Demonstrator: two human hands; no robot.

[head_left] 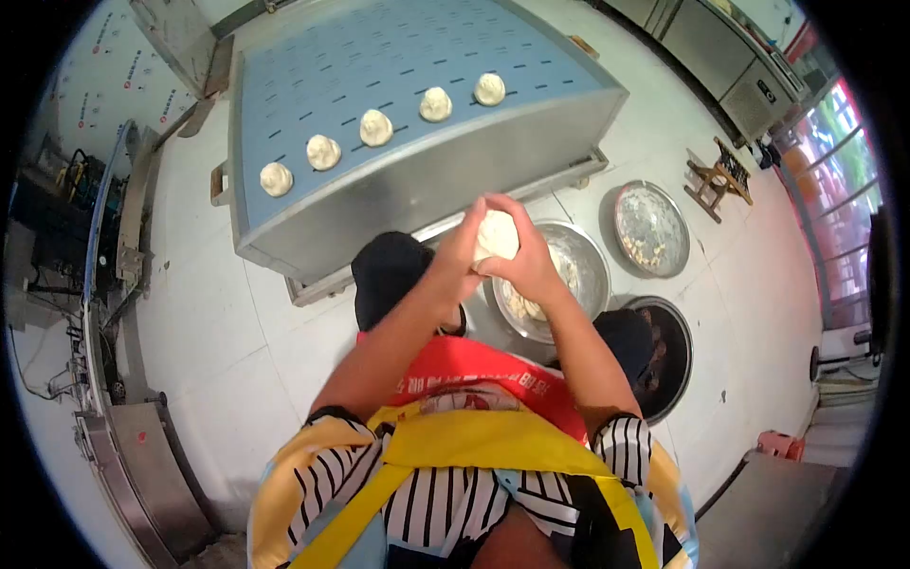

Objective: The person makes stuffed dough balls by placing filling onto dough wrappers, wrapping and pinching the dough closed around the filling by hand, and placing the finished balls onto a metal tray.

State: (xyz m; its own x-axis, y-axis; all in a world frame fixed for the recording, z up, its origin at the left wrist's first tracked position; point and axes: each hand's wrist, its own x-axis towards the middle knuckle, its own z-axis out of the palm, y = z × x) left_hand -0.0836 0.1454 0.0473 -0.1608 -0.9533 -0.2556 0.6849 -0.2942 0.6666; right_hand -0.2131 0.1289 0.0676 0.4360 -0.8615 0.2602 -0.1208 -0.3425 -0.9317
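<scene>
White characters (414, 384) on red cloth (474, 357) are unreadable.

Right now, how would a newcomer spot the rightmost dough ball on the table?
Find the big blue-topped steel table. Along its near side runs a row of dough balls. The rightmost ball has a neighbour only on its left.

A: What covers the torso?
B: A short-sleeved shirt (445, 503), patterned in black-and-white stripes, with pale orange and light blue areas.
A: And over it?
B: An apron (493, 444): yellow upper section and straps (355, 512); red lower panel (455, 365), white lettering.
A: The legs?
B: Black trousers (387, 280).
</scene>
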